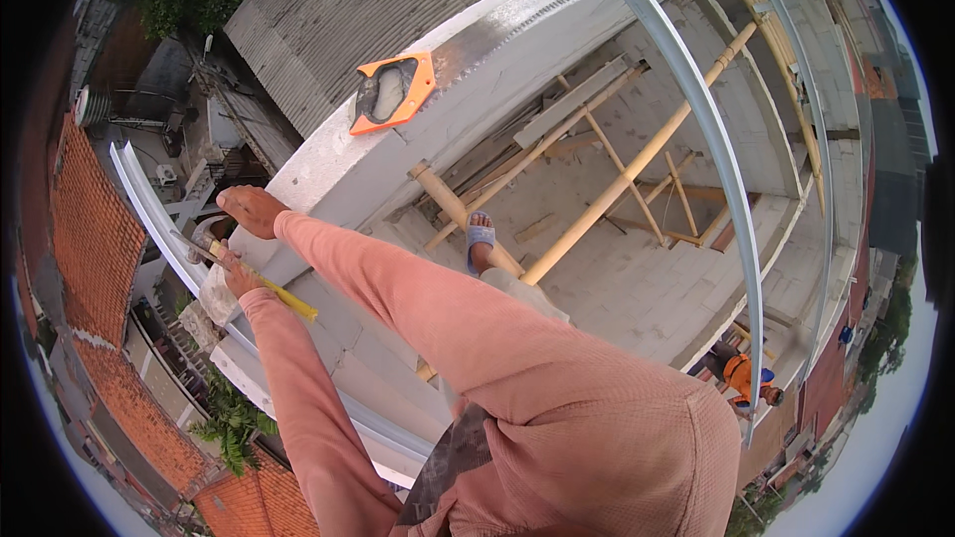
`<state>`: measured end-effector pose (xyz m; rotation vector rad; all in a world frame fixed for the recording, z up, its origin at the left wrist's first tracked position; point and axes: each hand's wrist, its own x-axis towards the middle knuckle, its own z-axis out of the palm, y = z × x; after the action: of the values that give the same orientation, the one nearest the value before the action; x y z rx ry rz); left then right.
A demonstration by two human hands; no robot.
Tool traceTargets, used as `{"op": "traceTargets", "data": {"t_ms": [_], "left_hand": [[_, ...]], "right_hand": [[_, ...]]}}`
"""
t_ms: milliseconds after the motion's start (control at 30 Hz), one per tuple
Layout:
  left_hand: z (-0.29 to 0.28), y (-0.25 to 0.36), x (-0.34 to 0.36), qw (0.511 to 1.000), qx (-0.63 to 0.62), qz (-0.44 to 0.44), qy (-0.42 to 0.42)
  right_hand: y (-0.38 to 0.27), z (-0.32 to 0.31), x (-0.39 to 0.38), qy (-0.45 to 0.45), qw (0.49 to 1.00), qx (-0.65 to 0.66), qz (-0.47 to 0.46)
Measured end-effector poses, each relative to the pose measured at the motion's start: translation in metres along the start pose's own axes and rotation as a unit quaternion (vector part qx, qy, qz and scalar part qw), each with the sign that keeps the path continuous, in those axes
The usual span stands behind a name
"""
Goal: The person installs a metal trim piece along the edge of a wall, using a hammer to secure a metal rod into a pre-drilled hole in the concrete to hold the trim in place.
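Observation:
My left hand (242,273) is wrapped round the yellow handle of a hammer (298,303), its head beside a pale metal channel (149,204) along the wall's outer side. My right hand (254,207) reaches across to the white block wall top (298,179), fingers curled at the edge; what they grip, if anything, is hidden. An orange-and-black handled handsaw (423,89) lies farther along that top. My sandalled foot (479,239) rests on a round pole (438,194) inside the wall.
Bamboo poles (647,154) and timber braces span the unfinished block room below. A long steel channel (721,139) arches across the right. A worker in orange (741,373) is at lower right. Corrugated roofing (318,10) and tiled roofs (90,239) lie beyond the wall.

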<state>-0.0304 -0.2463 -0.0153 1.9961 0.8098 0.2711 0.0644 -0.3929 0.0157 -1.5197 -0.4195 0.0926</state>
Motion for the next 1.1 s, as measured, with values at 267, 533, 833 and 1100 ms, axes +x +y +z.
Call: {"op": "traceTargets", "data": {"t_ms": [267, 533, 833, 1100], "left_hand": [[-0.007, -0.029, 0.007, 0.985, 0.157, 0.019, 0.072], [0.024, -0.066, 0.033, 0.991, 0.123, 0.042, 0.036], [-0.015, -0.101, 0.055, 0.934, 0.352, 0.030, -0.059], [0.012, -0.009, 0.013, 0.973, 0.213, -0.085, 0.037]], "right_hand": [[-0.193, -0.175, -0.080, 0.106, 0.947, 0.013, -0.302], [-0.040, -0.457, -0.043, 0.295, 0.741, -0.590, 0.127], [0.013, -0.432, -0.019, 0.166, 0.725, -0.631, 0.220], [0.012, -0.429, -0.020, 0.189, 0.754, -0.583, 0.236]]}}
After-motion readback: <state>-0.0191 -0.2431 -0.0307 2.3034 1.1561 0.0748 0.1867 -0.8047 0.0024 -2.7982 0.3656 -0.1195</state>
